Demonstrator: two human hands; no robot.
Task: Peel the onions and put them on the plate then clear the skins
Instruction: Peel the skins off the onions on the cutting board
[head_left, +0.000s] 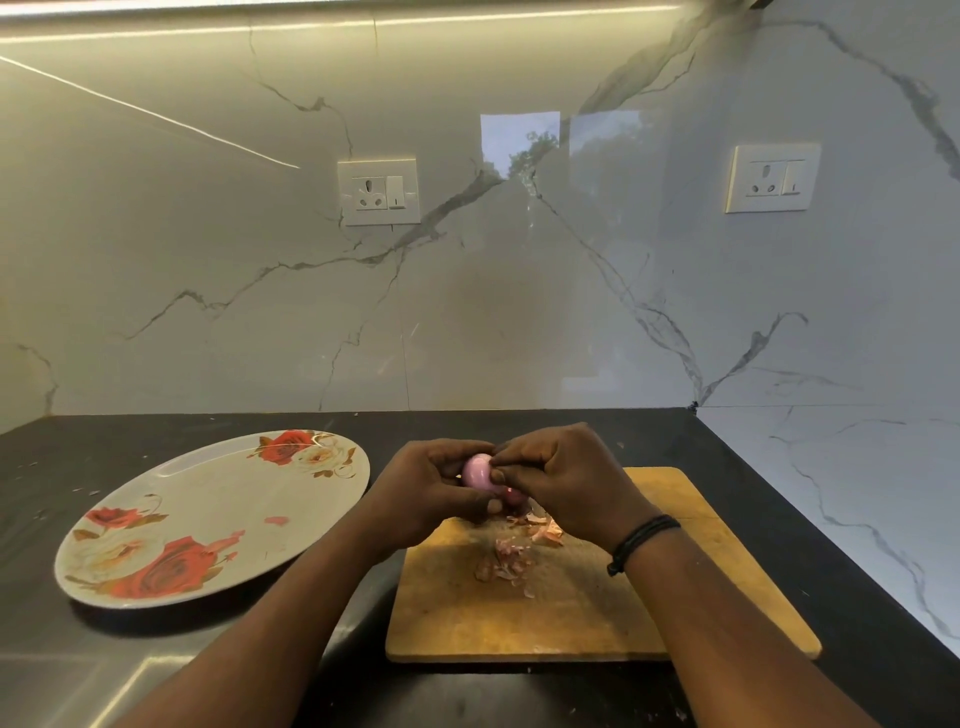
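A: What are the hands doing at the centre of the frame?

B: The left hand (434, 486) is cupping a small pink onion (479, 470), fingers curling round it. The right hand (563, 475) is pinching at the onion's right side, so both are meeting on it, above the far edge of the wooden board (571, 613).

A: And lower down?

B: Loose skins (511, 558) are lying on the board. The flowered plate (218, 512) is sitting on the dark surface (57, 457) at left.
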